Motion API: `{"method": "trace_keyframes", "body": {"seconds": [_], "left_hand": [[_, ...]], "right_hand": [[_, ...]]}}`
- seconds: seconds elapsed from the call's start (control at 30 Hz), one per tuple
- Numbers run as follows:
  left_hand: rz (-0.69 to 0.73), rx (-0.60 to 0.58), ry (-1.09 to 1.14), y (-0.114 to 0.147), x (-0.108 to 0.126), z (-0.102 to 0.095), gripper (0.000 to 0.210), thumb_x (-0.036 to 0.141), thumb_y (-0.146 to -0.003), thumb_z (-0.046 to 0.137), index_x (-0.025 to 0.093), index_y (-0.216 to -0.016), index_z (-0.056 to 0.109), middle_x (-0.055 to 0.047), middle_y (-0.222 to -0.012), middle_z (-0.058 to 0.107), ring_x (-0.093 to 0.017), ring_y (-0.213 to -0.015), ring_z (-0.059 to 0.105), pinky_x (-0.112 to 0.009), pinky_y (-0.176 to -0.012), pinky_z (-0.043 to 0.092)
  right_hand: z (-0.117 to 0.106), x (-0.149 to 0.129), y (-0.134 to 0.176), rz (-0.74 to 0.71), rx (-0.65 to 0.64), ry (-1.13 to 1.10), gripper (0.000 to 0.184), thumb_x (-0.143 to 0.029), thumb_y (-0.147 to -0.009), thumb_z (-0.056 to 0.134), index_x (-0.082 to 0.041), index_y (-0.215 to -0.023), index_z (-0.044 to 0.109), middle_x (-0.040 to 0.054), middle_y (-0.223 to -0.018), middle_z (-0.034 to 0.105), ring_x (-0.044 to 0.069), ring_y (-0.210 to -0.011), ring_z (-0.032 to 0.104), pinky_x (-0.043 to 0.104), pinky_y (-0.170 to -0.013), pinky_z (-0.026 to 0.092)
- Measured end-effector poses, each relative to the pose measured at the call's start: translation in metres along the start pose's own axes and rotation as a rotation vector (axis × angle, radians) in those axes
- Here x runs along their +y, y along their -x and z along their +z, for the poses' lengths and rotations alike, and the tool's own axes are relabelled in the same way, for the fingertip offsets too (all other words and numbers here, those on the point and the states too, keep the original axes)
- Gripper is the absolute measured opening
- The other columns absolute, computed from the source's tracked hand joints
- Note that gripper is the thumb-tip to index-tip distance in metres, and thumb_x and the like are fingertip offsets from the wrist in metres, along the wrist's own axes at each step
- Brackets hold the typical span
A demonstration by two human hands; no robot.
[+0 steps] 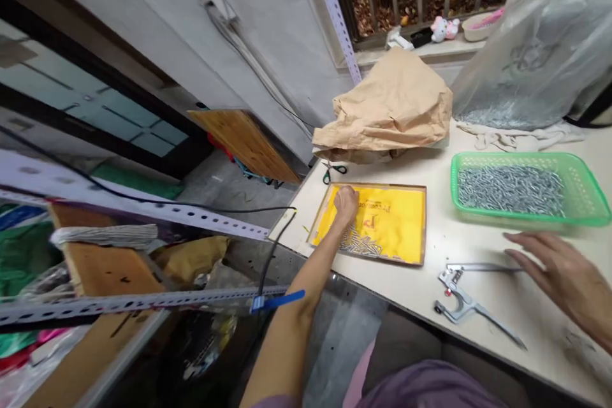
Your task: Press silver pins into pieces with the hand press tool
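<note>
My left hand (347, 205) is closed, resting at the left side of a shallow tray (424, 226) lined with yellow printed material. What it may hold is hidden. Small silvery metal pieces (358, 243) lie along the tray's near edge, beside my wrist. At the right, my right hand (564, 277) hovers over the table with fingers apart and nothing visible in them; it is slightly blurred. Its fingertips are close to one handle of metal hand pliers (461, 299) with a C-shaped jaw. I cannot tell whether they touch.
A green plastic basket (581, 188) full of small metal pieces stands at the right. Behind the tray lie scissors (329, 172) and a crumpled brown paper bag (392, 105). A clear plastic bag (526, 57) fills the back right. A black cable (229, 209) crosses the left side.
</note>
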State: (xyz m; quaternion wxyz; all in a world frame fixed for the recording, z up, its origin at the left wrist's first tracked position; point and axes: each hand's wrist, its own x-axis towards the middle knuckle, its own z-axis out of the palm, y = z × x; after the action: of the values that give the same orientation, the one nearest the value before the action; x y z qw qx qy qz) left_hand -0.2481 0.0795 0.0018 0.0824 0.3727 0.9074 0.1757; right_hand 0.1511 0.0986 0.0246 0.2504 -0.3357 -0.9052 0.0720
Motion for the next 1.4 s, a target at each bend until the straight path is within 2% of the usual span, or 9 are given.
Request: {"method": "trace_keyframes", "body": {"seconds": [0.1,0.2,0.37,0.4,0.5,0.67,0.97,1.27,1.4], "left_hand": [[0.030,-0.049,0.044,0.013,0.006,-0.010,0.015,0.009,-0.085,0.048,0.010,-0.072,0.057,-0.008,-0.079,0.064,-0.018,-0.086,0.057,-0.027,-0.078,0.040],[0.105,-0.118,0.147,0.050,0.020,-0.017,0.015,0.018,-0.087,0.051,0.009,-0.085,0.062,-0.005,-0.086,0.065,-0.015,-0.088,0.056,-0.024,-0.080,0.041],[0.174,-0.464,0.335,0.160,0.037,-0.006,0.025,0.036,-0.080,0.058,0.013,-0.080,0.067,0.002,-0.059,0.060,-0.010,-0.051,0.052,-0.020,-0.050,0.041],[0.155,-0.596,0.443,0.178,0.038,0.001,0.026,0.038,-0.078,0.059,0.013,-0.079,0.068,0.001,-0.058,0.060,-0.010,-0.049,0.051,-0.019,-0.046,0.039],[0.140,-0.750,0.597,0.210,0.040,0.026,0.029,0.042,-0.073,0.061,0.013,-0.072,0.068,0.001,-0.055,0.060,-0.009,-0.047,0.049,-0.019,-0.044,0.035],[0.207,-0.678,0.509,0.216,0.039,0.048,0.026,0.038,-0.071,0.063,0.014,-0.066,0.068,-0.003,-0.063,0.066,-0.012,-0.058,0.055,-0.021,-0.054,0.039],[0.266,-0.700,0.349,0.218,0.036,0.049,0.024,0.036,-0.073,0.062,0.014,-0.067,0.068,-0.004,-0.065,0.068,-0.015,-0.062,0.059,-0.022,-0.054,0.038],[0.166,-0.970,0.241,0.209,0.044,0.040,0.024,0.035,-0.072,0.060,0.012,-0.063,0.064,0.005,-0.041,0.048,-0.007,-0.041,0.042,-0.019,-0.044,0.029],[0.091,-1.016,0.232,0.211,0.049,0.034,0.021,0.033,-0.072,0.060,0.013,-0.067,0.064,0.007,-0.040,0.044,-0.007,-0.036,0.039,-0.018,-0.039,0.028]], "right_hand": [[0.001,-0.036,0.034,0.002,-0.238,-0.118,0.028,-0.033,-0.096,0.038,-0.024,-0.103,0.063,0.0079,-0.090,0.065,0.022,-0.079,0.062,0.037,-0.069,0.050],[0.007,-0.057,0.060,0.038,-0.432,-0.123,0.024,-0.028,-0.095,0.041,-0.020,-0.099,0.064,0.0069,-0.084,0.064,0.020,-0.074,0.061,0.033,-0.066,0.048],[0.016,-0.065,0.079,0.091,-0.447,-0.048,0.017,-0.018,-0.091,0.049,-0.017,-0.104,0.060,0.0071,-0.087,0.061,0.020,-0.076,0.059,0.031,-0.066,0.044],[0.018,-0.065,0.080,0.106,-0.438,-0.021,0.016,-0.017,-0.090,0.049,-0.017,-0.102,0.061,0.0072,-0.087,0.061,0.020,-0.076,0.058,0.031,-0.067,0.043],[0.022,-0.062,0.081,0.129,-0.437,0.030,0.013,-0.014,-0.090,0.049,-0.017,-0.091,0.061,0.0063,-0.084,0.060,0.019,-0.074,0.056,0.030,-0.065,0.040],[0.023,-0.058,0.087,0.102,-0.437,0.015,0.013,-0.014,-0.091,0.049,-0.017,-0.087,0.061,0.0056,-0.083,0.060,0.018,-0.075,0.055,0.029,-0.064,0.038],[0.027,-0.056,0.092,0.114,-0.398,-0.013,0.015,-0.009,-0.089,0.047,-0.017,-0.086,0.059,0.0056,-0.084,0.060,0.018,-0.073,0.053,0.029,-0.066,0.036],[0.028,-0.058,0.095,0.104,-0.378,-0.016,0.017,-0.006,-0.087,0.045,-0.018,-0.084,0.057,0.0052,-0.082,0.058,0.018,-0.073,0.051,0.029,-0.067,0.034],[0.027,-0.058,0.096,0.106,-0.408,-0.031,0.019,-0.005,-0.087,0.043,-0.018,-0.087,0.057,0.0048,-0.083,0.058,0.017,-0.073,0.050,0.029,-0.065,0.034]]}}
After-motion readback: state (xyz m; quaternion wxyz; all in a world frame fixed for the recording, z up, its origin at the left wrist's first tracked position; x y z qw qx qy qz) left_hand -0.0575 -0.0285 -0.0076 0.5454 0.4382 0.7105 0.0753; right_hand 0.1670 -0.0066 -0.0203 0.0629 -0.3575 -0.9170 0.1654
